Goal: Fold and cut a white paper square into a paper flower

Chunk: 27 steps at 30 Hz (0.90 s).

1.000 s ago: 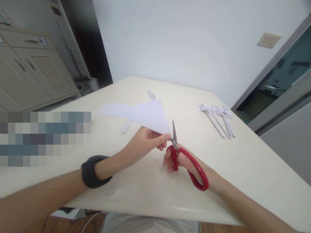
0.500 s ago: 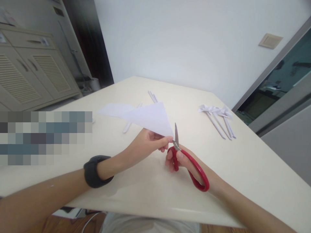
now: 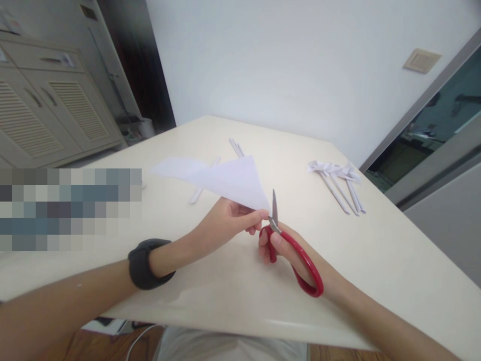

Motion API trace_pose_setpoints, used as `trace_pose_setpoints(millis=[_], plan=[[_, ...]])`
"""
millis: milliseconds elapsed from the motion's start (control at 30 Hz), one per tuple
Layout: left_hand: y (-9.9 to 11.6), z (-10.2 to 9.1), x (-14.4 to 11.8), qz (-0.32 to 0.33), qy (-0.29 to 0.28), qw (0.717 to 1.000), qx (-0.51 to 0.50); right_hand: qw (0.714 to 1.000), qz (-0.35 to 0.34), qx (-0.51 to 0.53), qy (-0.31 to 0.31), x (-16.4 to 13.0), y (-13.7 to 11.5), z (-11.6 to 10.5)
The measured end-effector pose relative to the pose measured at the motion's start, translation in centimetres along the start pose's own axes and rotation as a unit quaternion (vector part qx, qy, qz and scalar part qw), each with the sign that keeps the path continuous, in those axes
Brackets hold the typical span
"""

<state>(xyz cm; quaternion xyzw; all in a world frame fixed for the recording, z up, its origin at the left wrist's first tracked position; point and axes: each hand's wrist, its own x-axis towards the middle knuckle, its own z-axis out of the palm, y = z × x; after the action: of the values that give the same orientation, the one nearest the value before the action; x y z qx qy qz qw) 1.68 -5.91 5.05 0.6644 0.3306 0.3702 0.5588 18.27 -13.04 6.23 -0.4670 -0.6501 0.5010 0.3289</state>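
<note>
Paper triangle (image 3: 229, 180) pinched by left hand (image 3: 225, 220), scissors (image 3: 291, 250) in right hand (image 3: 289, 250) touching its tip

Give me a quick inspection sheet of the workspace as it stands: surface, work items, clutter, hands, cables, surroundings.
Surface: cream table, smooth, glossy near the front edge.
Work items: folded white paper triangle held above the table; red-handled scissors, blades at the paper's near corner.
Clutter: paper flowers on rolled stems far right; thin paper sticks behind the triangle.
Hands: left hand pinches the paper's corner, dark wristband on that wrist; right hand grips the scissors.
Cables: one pale cord below the table edge.
Surroundings: louvred cabinet left, white wall, glass door right.
</note>
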Motion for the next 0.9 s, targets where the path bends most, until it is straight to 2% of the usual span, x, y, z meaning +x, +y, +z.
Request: trace_pose_setpoints(millis=[900], plan=[[-0.03,0.01,0.13,0.000,-0.004,1.000,-0.006,1.000,0.017,-0.014,-0.003,0.05,-0.03,0.02]])
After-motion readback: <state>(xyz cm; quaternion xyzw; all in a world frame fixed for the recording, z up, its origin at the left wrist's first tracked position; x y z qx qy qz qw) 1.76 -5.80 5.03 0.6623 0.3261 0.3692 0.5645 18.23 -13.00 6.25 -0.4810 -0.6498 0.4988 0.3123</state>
